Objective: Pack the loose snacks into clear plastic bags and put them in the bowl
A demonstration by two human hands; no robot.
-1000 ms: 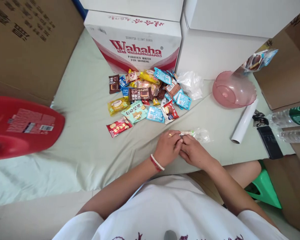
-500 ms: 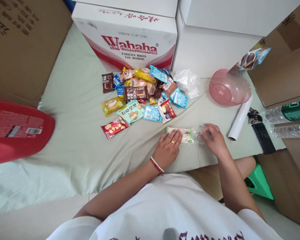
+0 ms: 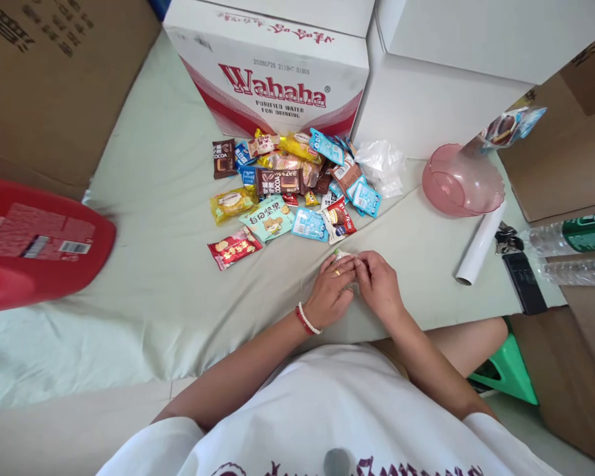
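Observation:
A small clear-wrapped snack packet [image 3: 342,254] with a green edge lies at the front of the cloth-covered surface, mostly hidden under my fingers. My left hand [image 3: 331,288] has its fingers bent over it and pressing it. Close against those fingers, my right hand [image 3: 381,283] pinches at the packet's right side, thumb and fingertips together. Just beyond my hands lie a red-and-white snack packet [image 3: 339,222] and a blue-and-white packet [image 3: 309,225]. Farther left are a light green nut packet [image 3: 268,218] and a red snack packet [image 3: 235,248].
Behind the snack pile stands a Wahaha water carton [image 3: 282,86], beside a white box [image 3: 426,99]. A crumpled clear bag [image 3: 383,168], a pink bowl [image 3: 436,192], a white roll [image 3: 480,246], keys [image 3: 508,238], a black phone-like object [image 3: 524,283] and plastic bottles [image 3: 545,239] are rightward. A red container [image 3: 39,244] is left.
My right hand has moved left from the wrapper's loose end to meet my left hand. The packet, earlier stretched out flat, is now mostly covered. The view has shifted slightly.

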